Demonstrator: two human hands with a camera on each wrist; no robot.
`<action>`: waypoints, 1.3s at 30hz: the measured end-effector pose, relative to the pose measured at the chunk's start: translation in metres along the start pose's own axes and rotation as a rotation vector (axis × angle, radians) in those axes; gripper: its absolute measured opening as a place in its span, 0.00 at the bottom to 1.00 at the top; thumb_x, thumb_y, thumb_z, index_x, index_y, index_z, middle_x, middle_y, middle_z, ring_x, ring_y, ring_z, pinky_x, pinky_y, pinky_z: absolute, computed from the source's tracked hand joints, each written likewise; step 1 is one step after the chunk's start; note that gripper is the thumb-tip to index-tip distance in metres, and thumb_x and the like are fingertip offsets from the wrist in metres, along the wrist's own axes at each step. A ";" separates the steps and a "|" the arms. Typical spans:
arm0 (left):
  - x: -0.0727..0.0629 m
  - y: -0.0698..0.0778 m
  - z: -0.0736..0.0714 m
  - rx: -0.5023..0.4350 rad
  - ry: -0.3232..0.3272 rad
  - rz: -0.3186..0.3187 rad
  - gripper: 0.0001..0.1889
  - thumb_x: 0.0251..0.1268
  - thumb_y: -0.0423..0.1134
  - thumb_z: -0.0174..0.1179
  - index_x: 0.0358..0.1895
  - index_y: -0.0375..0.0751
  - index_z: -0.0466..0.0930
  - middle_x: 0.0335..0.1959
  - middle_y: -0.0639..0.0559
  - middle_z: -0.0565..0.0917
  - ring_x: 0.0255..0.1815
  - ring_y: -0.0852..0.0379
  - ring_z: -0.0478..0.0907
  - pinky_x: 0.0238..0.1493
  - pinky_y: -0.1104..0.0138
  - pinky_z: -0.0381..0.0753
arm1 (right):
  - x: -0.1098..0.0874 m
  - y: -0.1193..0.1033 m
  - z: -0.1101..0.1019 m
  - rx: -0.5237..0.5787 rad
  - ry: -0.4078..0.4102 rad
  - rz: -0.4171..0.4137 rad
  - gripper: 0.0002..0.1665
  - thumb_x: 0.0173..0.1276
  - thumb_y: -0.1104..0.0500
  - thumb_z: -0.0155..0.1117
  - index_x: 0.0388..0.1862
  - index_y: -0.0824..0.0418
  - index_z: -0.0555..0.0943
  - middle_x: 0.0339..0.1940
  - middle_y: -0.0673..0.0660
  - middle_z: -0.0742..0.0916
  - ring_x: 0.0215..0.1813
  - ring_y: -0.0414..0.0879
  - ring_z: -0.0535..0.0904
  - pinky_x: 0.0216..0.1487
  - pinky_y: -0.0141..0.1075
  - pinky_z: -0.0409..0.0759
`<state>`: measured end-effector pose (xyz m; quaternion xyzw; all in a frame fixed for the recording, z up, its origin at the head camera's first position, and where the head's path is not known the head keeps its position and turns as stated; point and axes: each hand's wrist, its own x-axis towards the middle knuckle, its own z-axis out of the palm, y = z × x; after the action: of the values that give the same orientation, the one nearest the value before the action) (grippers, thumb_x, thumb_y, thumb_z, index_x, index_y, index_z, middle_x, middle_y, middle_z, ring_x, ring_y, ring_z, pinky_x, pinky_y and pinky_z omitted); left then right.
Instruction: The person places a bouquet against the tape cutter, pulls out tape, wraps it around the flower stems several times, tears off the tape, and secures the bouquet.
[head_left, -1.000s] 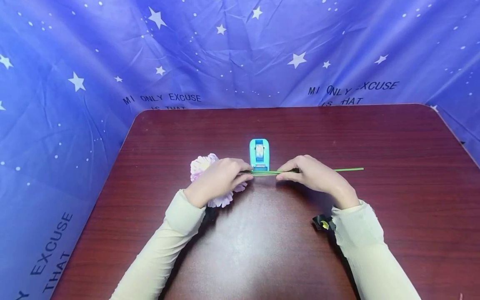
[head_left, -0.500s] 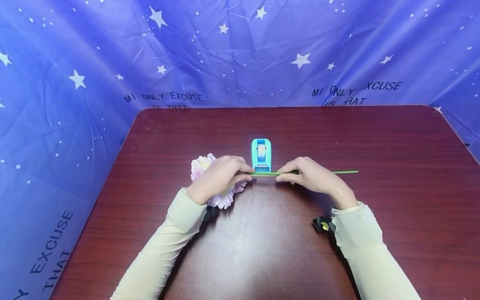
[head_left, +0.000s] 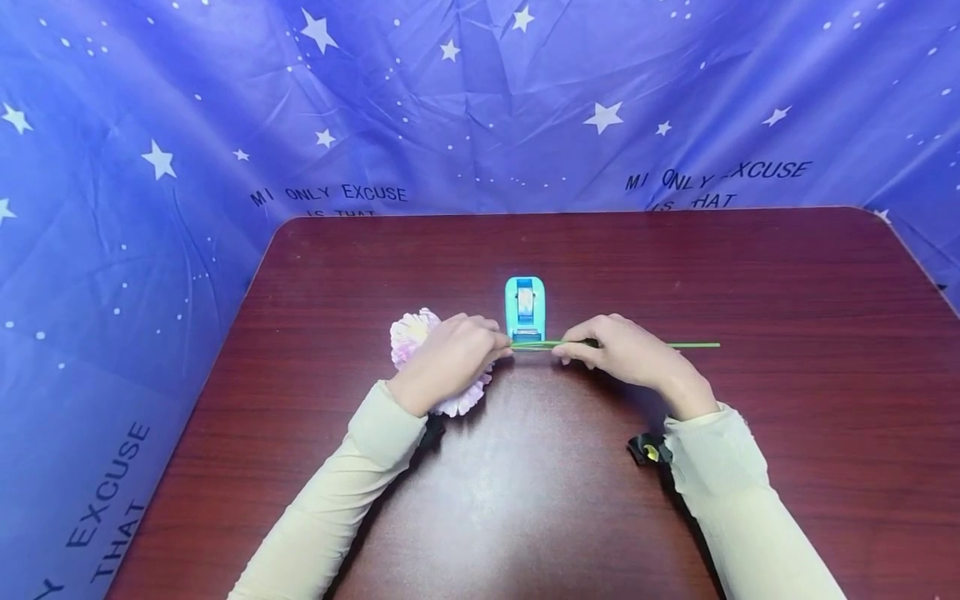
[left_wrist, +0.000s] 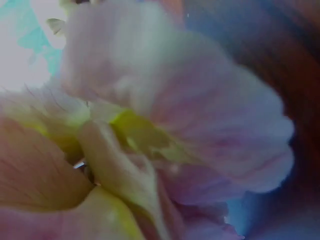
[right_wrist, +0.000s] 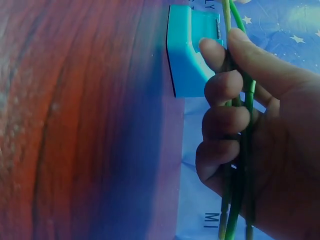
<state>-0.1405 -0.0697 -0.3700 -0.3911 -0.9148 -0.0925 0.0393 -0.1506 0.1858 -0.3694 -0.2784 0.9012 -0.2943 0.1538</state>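
Pale pink and white flowers [head_left: 408, 333] stick out around my left hand [head_left: 453, 354], which pinches their green stems just past the blooms in the head view. Large blurred petals [left_wrist: 215, 100] fill most of the left wrist view and hide that hand's fingers. My right hand [head_left: 630, 358] grips the same stems further along, thumb against the curled fingers. In the right wrist view several green stems [right_wrist: 231, 227] run through that hand side by side. Their free ends [head_left: 697, 345] point right. A turquoise tape dispenser [head_left: 526, 292] stands right behind the short length of stems between the two hands.
All this is on a dark red wooden table [head_left: 360, 258]. A blue cloth with white stars and lettering [head_left: 465, 100] hangs behind it and along its left side. A black strap piece [head_left: 647, 450] shows at the right sleeve.
My left hand has rolled and shifted slightly right, its fingertips closing up on the stems, and the flowers have moved with it. The right hand keeps its grip.
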 end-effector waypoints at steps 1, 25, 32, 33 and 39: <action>0.000 0.001 0.000 0.001 -0.004 0.002 0.09 0.72 0.42 0.59 0.32 0.49 0.85 0.28 0.57 0.84 0.35 0.56 0.82 0.41 0.61 0.78 | 0.000 0.000 0.000 -0.010 0.000 0.003 0.14 0.75 0.49 0.58 0.31 0.47 0.87 0.18 0.46 0.79 0.24 0.37 0.73 0.34 0.34 0.73; 0.009 0.006 0.005 0.075 -0.013 0.051 0.11 0.72 0.42 0.59 0.28 0.50 0.83 0.25 0.59 0.84 0.30 0.59 0.82 0.37 0.62 0.79 | -0.009 -0.004 -0.001 -0.051 0.133 0.045 0.21 0.68 0.48 0.68 0.53 0.59 0.86 0.44 0.53 0.89 0.46 0.46 0.84 0.51 0.47 0.80; 0.008 0.005 0.004 0.161 0.018 0.045 0.11 0.69 0.41 0.62 0.24 0.51 0.81 0.20 0.59 0.82 0.25 0.60 0.81 0.36 0.64 0.75 | 0.007 -0.014 0.009 -0.050 0.252 0.033 0.16 0.71 0.52 0.64 0.50 0.60 0.87 0.37 0.52 0.87 0.36 0.44 0.79 0.45 0.43 0.77; 0.007 0.005 0.004 0.164 0.021 0.044 0.12 0.68 0.41 0.62 0.24 0.52 0.80 0.19 0.60 0.81 0.24 0.61 0.80 0.36 0.64 0.75 | 0.009 -0.016 0.011 -0.047 0.255 0.035 0.16 0.71 0.53 0.64 0.49 0.60 0.87 0.37 0.52 0.87 0.36 0.45 0.79 0.45 0.44 0.78; 0.004 0.005 0.004 0.176 0.056 0.046 0.12 0.68 0.42 0.63 0.24 0.52 0.80 0.18 0.59 0.81 0.22 0.61 0.80 0.36 0.64 0.76 | 0.022 -0.023 0.018 0.001 0.286 0.075 0.15 0.72 0.53 0.63 0.46 0.61 0.88 0.37 0.55 0.86 0.37 0.47 0.80 0.48 0.45 0.78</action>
<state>-0.1399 -0.0631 -0.3731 -0.4043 -0.9088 -0.0217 0.1011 -0.1501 0.1493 -0.3718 -0.1994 0.9236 -0.3255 0.0348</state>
